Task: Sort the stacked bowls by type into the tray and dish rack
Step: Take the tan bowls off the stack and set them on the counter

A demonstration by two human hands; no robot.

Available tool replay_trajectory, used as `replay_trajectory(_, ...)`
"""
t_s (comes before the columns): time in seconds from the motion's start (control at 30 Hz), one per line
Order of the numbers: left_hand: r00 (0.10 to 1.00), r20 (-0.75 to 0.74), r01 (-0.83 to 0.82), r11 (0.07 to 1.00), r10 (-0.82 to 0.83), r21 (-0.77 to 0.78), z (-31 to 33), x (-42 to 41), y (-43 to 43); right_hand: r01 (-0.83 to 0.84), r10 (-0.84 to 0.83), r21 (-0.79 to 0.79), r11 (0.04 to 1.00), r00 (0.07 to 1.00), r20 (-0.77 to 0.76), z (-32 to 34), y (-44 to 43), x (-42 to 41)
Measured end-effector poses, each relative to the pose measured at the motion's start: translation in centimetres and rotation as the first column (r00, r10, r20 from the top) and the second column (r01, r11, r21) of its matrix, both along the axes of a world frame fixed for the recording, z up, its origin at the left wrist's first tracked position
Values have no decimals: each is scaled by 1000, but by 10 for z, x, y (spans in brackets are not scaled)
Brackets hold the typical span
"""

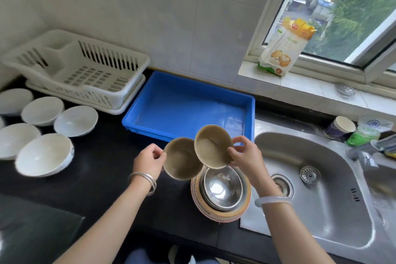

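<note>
- Left hand (150,159): thumb and fingers pinch the rim of a tan bowl (182,163). The bowl is held tilted in the air over the counter (96,178), just in front of the blue tray (182,103).
- Right hand (246,154): fingers curl round the rim of a second tan bowl (212,148). It is also tilted, overlaps the edge of the first in view, and hangs above the stack.
- Stack (222,191): a steel bowl on top, nested in larger patterned bowls. It stands on the counter just beside the sink (321,188).
- White bowls (44,154): several stand singly on the counter at the left, in front of the dish rack (85,70) and not in it.
- Blue tray and dish rack: no bowl can be seen in either.
- Progress (judgement): the unstacking is well under way, with the white bowls laid out and the two tan bowls in hand, but nothing has been put into the tray or the rack. Still to do: set down the tan bowls, take apart the steel and patterned bowls, and move every type to its container.
</note>
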State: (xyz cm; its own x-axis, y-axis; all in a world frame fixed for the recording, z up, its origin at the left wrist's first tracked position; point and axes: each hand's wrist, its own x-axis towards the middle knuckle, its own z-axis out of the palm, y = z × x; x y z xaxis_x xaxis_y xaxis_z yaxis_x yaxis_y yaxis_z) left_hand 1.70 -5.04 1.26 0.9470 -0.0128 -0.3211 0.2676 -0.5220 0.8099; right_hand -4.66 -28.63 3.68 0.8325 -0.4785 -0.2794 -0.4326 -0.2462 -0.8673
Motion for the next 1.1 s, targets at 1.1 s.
replay_trajectory(1.1,559,-262,-823,566,787,-55,-89,23,200,-56,195,378,924,919,-342,-117,261,186)
